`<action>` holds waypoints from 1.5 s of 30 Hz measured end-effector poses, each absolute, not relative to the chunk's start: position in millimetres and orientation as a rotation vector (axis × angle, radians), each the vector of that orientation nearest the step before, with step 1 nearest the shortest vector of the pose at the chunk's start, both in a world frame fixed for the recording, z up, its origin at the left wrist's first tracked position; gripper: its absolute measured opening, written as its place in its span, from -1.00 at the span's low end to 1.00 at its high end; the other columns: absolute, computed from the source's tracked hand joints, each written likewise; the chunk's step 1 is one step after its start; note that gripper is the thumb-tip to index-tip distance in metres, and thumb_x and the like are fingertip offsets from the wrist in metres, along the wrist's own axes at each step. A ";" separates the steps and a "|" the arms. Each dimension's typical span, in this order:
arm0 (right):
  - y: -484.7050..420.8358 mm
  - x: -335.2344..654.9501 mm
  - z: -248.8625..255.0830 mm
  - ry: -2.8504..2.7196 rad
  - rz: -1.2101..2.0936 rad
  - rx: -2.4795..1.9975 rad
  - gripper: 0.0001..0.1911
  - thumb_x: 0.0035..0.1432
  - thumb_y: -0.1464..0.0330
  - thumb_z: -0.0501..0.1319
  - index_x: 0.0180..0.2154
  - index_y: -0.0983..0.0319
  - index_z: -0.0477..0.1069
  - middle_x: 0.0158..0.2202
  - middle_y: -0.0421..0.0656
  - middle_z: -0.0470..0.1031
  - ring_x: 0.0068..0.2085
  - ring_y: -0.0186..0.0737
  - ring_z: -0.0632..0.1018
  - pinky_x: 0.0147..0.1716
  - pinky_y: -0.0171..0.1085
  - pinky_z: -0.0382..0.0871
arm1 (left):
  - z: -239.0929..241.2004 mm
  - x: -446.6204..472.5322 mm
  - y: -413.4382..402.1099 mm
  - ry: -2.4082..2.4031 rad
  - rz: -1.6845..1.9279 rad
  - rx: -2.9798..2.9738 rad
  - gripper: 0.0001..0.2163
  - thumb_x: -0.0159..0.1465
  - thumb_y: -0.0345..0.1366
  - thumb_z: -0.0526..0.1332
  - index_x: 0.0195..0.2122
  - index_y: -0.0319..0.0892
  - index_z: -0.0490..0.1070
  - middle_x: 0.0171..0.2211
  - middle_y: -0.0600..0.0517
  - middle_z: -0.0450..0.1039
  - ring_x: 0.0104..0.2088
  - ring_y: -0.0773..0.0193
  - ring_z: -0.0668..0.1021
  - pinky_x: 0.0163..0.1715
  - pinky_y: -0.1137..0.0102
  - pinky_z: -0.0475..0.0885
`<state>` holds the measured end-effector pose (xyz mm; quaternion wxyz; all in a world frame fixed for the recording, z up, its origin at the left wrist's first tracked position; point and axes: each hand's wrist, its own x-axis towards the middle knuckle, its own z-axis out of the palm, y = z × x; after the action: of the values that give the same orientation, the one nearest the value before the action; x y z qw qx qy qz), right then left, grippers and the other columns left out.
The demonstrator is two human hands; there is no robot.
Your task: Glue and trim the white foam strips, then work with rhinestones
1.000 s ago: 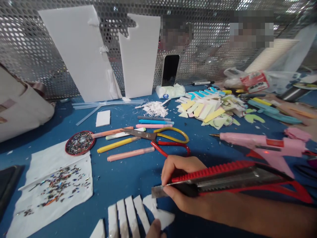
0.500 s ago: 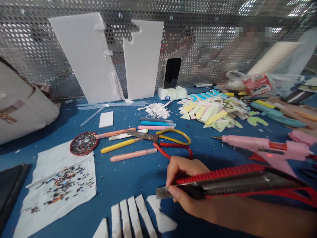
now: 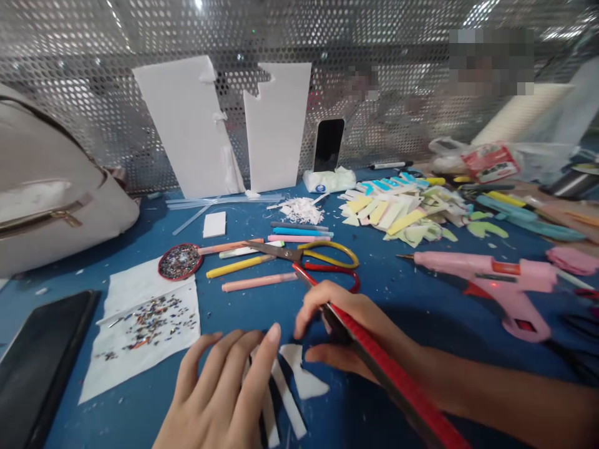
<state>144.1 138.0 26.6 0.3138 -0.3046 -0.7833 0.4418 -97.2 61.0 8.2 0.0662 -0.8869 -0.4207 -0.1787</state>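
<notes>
My right hand (image 3: 360, 321) is closed around a red and black utility knife (image 3: 393, 374), with the handle slanting back toward the bottom edge; its blade tip cannot be made out. Across several narrow white foam strips (image 3: 289, 399) lies my left hand (image 3: 224, 386), palm down, with its fingers stretched out and hiding part of them. Between the two hands, an irregular white foam scrap (image 3: 306, 377) rests on the blue table (image 3: 243, 315). Just beyond my right hand are scissors (image 3: 292, 252) with one yellow and one red handle loop.
Several markers (image 3: 262, 284) lie by the scissors. To the left are a bead dish (image 3: 180, 262), a paper sheet with loose beads (image 3: 187, 352), a black phone (image 3: 42, 368) and a bag (image 3: 60, 206). A pink glue gun (image 3: 486, 271) and paper scraps (image 3: 397, 212) occupy the right.
My left hand has come into view and now covers part of the foam strips. My right hand has turned the utility knife, so its rear end points down toward the bottom edge.
</notes>
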 end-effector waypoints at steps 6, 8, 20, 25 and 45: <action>135.4 144.8 24.6 -2.281 0.987 -0.741 -0.37 -0.07 0.02 0.47 -0.10 0.22 0.31 -0.12 -0.07 0.49 -0.11 -0.11 0.51 -0.10 -0.18 0.39 | 20.5 -93.7 60.0 -1.196 -0.449 -2.613 -0.15 0.27 0.12 0.18 0.36 -0.44 -0.04 -0.02 -0.20 0.49 -0.02 -0.03 0.45 0.10 0.11 0.03; 133.8 144.3 23.1 -2.355 0.909 -0.729 -0.33 -0.13 0.01 0.48 -0.11 0.22 0.30 -0.13 -0.09 0.48 -0.13 -0.10 0.50 -0.13 -0.17 0.38 | 23.7 -89.7 57.9 -1.224 -0.440 -2.600 -0.16 0.26 0.09 0.20 0.36 -0.45 -0.03 -0.04 -0.20 0.48 -0.03 -0.03 0.45 0.10 0.11 0.03; 129.6 143.0 25.9 -2.502 0.713 -0.724 -0.41 -0.12 0.08 0.46 -0.15 0.21 0.29 -0.18 -0.12 0.45 -0.17 -0.12 0.47 -0.18 -0.16 0.34 | 25.8 -76.4 53.1 -1.305 -0.474 -2.584 -0.25 0.33 -0.10 0.17 0.39 -0.38 -0.13 -0.02 -0.15 0.47 0.02 -0.02 0.44 0.14 0.06 0.00; 129.8 143.1 25.8 -2.485 0.712 -0.747 -0.44 -0.10 0.11 0.46 -0.16 0.19 0.28 -0.20 -0.15 0.44 -0.21 -0.15 0.46 -0.21 -0.20 0.33 | 22.5 -77.8 52.7 -1.314 -0.560 -2.636 -0.27 0.35 -0.15 0.11 0.42 -0.33 -0.21 -0.02 -0.13 0.47 0.01 0.01 0.43 0.15 0.10 0.00; 126.7 147.3 25.0 -2.167 0.918 -0.671 -0.67 0.07 0.23 0.36 -0.19 0.20 0.33 -0.27 -0.17 0.48 -0.32 -0.26 0.47 -0.29 -0.27 0.34 | 21.6 -88.8 58.6 -1.114 -0.608 -2.586 -0.37 0.32 -0.07 0.18 0.28 -0.41 0.14 0.08 -0.21 0.43 0.05 0.00 0.39 0.12 0.13 0.09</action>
<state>147.3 126.7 25.0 0.3403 -0.2579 -0.8326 0.3528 -88.8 58.6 21.6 0.1303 -0.8901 -0.3833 -0.2091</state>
